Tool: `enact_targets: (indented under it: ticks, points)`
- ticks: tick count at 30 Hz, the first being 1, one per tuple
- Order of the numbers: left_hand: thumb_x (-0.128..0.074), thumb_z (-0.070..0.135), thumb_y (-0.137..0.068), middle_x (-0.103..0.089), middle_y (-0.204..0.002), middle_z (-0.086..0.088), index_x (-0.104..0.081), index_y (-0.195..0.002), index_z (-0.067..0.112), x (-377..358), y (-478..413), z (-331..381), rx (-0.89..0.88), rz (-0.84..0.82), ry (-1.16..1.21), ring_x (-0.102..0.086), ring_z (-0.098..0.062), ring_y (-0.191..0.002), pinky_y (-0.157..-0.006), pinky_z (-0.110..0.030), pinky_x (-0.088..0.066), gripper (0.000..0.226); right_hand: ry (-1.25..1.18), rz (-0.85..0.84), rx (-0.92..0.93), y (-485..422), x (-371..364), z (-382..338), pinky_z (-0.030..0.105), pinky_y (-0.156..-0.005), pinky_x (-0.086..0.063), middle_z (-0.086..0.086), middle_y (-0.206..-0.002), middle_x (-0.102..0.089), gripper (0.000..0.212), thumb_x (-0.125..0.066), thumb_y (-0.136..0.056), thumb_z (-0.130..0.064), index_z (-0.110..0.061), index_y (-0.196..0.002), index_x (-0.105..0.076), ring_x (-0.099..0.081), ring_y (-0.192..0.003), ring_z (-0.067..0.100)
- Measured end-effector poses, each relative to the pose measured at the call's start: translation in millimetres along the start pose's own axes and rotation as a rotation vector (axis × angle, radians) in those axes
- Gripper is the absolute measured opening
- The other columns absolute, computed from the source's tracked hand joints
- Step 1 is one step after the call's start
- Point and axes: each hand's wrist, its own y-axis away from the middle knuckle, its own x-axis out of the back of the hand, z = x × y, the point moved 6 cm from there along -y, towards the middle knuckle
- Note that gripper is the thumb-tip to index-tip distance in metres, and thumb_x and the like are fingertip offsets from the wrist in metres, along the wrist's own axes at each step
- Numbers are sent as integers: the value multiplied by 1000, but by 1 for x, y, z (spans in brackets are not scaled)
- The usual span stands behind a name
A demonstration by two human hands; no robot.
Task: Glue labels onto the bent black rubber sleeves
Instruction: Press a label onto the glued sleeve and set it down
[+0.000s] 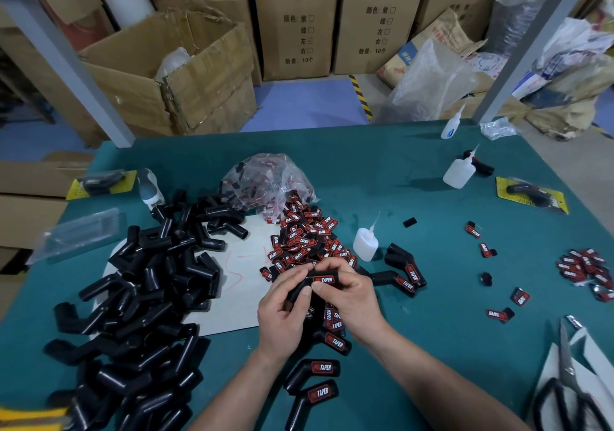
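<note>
Judging near to far: a few finished sleeves close below the wrists, one bent sleeve gripped over the counter between left hand and right hand, its label on, a labelled pair just right, a big bare pile left, the label heap just beyond; barely begun. Lying with long axis slanting near-left to far-right, left hand curled round the lower leg, right hand pinching the labelled end, mouth pointing right.

Black rubber sleeves, red-and-black labels (white lettering), teal table, yellow-and-black floor tape.
</note>
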Motion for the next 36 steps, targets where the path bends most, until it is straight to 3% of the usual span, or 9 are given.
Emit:
enact_targets:
  ticks: [5, 11, 16, 19, 21, 25, 27, 30, 36]
  points:
    - [-63, 12, -97, -71, -129, 4, -70, -126, 17, -1, 1, 2, -4, -8, -8, -67, -23, -121, -104, -28, -50, 30, -14, 14, 20, 1, 1, 0, 40, -96, -54, 1, -109, -65, 16, -79, -79, -20, -8, -90, -78, -65, -102, 22]
    - [-63, 21, -96, -72, -125, 12, -73, -124, 32, 3, -3, 1, 59, 58, -26, -68, -16, -119, -104, -25, -51, 32, 8, -28, -5, -1, -1, 0, 32, -96, -54, 3, -118, -69, 16, -77, -85, -16, -11, -100, -79, -67, -112, 25]
    - [-65, 24, -95, -73, -124, 6, -74, -121, 34, 6, -2, -5, 115, 83, -9, -68, -20, -119, -104, -28, -51, 29, 38, -22, 22, -4, 3, -3, 30, -94, -54, 8, -117, -72, 33, -80, -82, -24, 8, -84, -73, -69, -111, 27]
    - [-65, 25, -94, -74, -123, 4, -74, -120, 33, 6, -2, -4, 139, 95, -1, -68, -21, -119, -103, -27, -51, 28, 48, -1, 40, -3, 2, -5, 29, -92, -53, 7, -113, -72, 14, -80, -82, -20, -10, -73, -76, -69, -108, 25]
    - [-65, 25, -94, -74, -123, 6, -75, -119, 34, 5, -2, -3, 151, 93, -2, -68, -18, -118, -101, -24, -51, 28, 52, 3, 45, -4, 3, -5, 31, -93, -53, 6, -112, -72, 11, -78, -84, -11, -12, -73, -77, -69, -106, 26]
    - [-70, 6, -95, -75, -120, 9, -76, -114, 28, 8, -1, -11, 235, 126, -7, -69, -14, -115, -98, -35, -56, 30, 25, -43, 31, -6, 3, -6, 31, -95, -54, 11, -118, -72, 8, -71, -90, 0, 3, -86, -77, -69, -111, 28]
    - [-67, -2, -96, -76, -119, 6, -75, -113, 23, 10, -2, -12, 238, 146, 0, -69, -12, -114, -98, -27, -54, 31, 6, -19, 32, -5, 4, -6, 29, -93, -54, 12, -116, -73, 8, -68, -91, 5, 8, -89, -75, -70, -109, 28]
    - [-65, -10, -94, -76, -118, 4, -75, -111, 19, 10, -3, -9, 246, 154, 26, -70, -9, -112, -92, -16, -53, 35, 42, 30, 36, -5, 7, -6, 31, -93, -54, 10, -112, -75, 13, -68, -90, 7, 1, -83, -77, -71, -105, 26]
    - [-73, -8, -89, -77, -112, 5, -75, -105, 20, 10, -4, -12, 267, 161, 41, -71, -11, -110, -94, -17, -51, 33, 68, 42, 50, -3, 5, -5, 25, -89, -53, 6, -111, -74, 16, -68, -90, 4, -3, -79, -77, -70, -104, 21]
